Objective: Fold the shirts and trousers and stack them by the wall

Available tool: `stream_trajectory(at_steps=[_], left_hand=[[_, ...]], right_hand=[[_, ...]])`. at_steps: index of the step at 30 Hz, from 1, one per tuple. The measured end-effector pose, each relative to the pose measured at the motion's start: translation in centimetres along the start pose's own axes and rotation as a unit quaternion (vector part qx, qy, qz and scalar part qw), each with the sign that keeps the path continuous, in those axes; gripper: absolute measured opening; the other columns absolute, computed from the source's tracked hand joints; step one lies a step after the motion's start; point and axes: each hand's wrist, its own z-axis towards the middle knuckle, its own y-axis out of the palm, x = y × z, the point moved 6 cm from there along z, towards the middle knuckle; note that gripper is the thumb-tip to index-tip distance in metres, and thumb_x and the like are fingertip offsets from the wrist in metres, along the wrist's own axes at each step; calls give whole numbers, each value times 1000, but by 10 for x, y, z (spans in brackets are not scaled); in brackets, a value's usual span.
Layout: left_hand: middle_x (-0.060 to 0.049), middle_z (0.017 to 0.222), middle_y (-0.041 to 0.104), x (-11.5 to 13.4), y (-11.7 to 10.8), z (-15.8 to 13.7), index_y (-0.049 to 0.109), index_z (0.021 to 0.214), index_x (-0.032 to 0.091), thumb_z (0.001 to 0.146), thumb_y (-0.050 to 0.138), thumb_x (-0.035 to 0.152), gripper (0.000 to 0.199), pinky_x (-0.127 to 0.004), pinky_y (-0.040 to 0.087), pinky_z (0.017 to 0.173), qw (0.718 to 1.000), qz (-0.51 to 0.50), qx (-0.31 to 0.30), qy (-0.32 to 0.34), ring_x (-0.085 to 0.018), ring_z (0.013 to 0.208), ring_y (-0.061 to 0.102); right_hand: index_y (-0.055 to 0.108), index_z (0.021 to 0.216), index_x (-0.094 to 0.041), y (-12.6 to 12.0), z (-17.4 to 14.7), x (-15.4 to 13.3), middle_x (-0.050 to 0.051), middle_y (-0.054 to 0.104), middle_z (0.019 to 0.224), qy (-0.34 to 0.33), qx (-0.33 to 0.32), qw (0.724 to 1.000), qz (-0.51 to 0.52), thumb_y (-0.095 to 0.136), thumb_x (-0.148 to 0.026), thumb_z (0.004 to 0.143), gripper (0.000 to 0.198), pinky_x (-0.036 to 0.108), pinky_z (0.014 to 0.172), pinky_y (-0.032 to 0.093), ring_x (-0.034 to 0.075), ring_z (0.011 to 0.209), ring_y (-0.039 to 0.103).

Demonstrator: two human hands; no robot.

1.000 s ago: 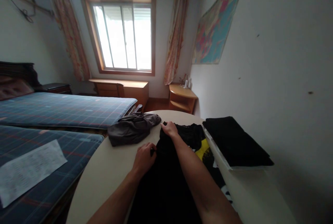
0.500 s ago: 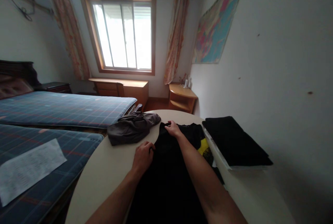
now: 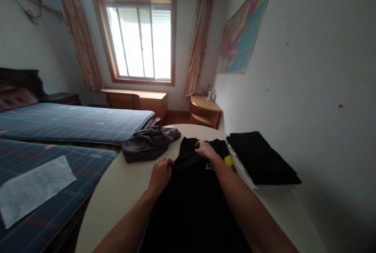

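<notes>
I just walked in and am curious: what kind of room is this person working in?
Most likely a bedroom: two beds with blue plaid covers, a curtained window, and a round table where both hands rest on a black garment.

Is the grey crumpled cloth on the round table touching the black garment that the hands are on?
Apart. In the head view a strip of bare table shows between the grey cloth and the black garment, near its far left corner.

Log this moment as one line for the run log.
left hand: on edge of black garment | right hand: pressing its top | grey garment: bunched, apart | table: round
</notes>
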Motion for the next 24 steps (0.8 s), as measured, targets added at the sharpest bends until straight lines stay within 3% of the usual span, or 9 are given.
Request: stream_trajectory(at_steps=[4, 10, 15, 18, 21, 24], left_hand=[[-2, 94, 67, 2, -1, -1, 64, 86, 23, 83, 51, 7, 20, -30, 42, 86, 1000, 6, -4, 1, -19, 92, 63], [-2, 91, 68, 8, -5, -2, 65, 83, 22, 82, 58, 14, 11, -30, 41, 85, 1000, 15, 7, -14, -19, 90, 64], [-3, 87, 71, 5, -5, -1, 64, 83, 21, 91, 56, 26, 12, -30, 40, 82, 998, 44, 11, -51, -19, 88, 65], [-3, 87, 71, 1, -7, 0, 62, 87, 21, 90, 58, 25, 7, -30, 40, 81, 995, 63, 14, -81, -19, 87, 66], [-2, 88, 71, -1, -9, -1, 60, 89, 21, 90, 58, 23, 3, -30, 39, 80, 991, 86, 18, -102, -20, 87, 66], [-3, 88, 71, -2, -10, 0, 58, 90, 21, 92, 56, 23, 3, -31, 39, 80, 989, 101, 22, -103, -21, 90, 67]], right_hand=[[65, 118, -23, 3, -10, -11, 11, 67, 120, -30, 1, 999, -40, 66, -21, 75, 43, 39, 91, 46, 29, 110, 62], [47, 142, -30, 24, -8, -51, 7, 45, 150, -113, 14, 992, -50, 47, -32, 94, 48, 44, 110, 31, 26, 136, 39], [35, 152, -23, 59, 5, -64, 7, 32, 160, -116, -47, 991, -48, 33, -45, 100, 56, 50, 117, 19, 29, 146, 24], [26, 156, -22, 67, 11, -65, 3, 22, 163, -114, -55, 991, -46, 25, -47, 101, 60, 51, 118, 14, 29, 150, 14], [29, 155, -23, 63, 11, -66, 2, 24, 163, -112, -35, 992, -48, 23, -48, 101, 59, 48, 119, 13, 26, 150, 13], [40, 149, -20, 53, 2, -68, 8, 34, 158, -93, 9, 994, -54, 25, -44, 101, 56, 44, 116, 18, 26, 145, 24]])
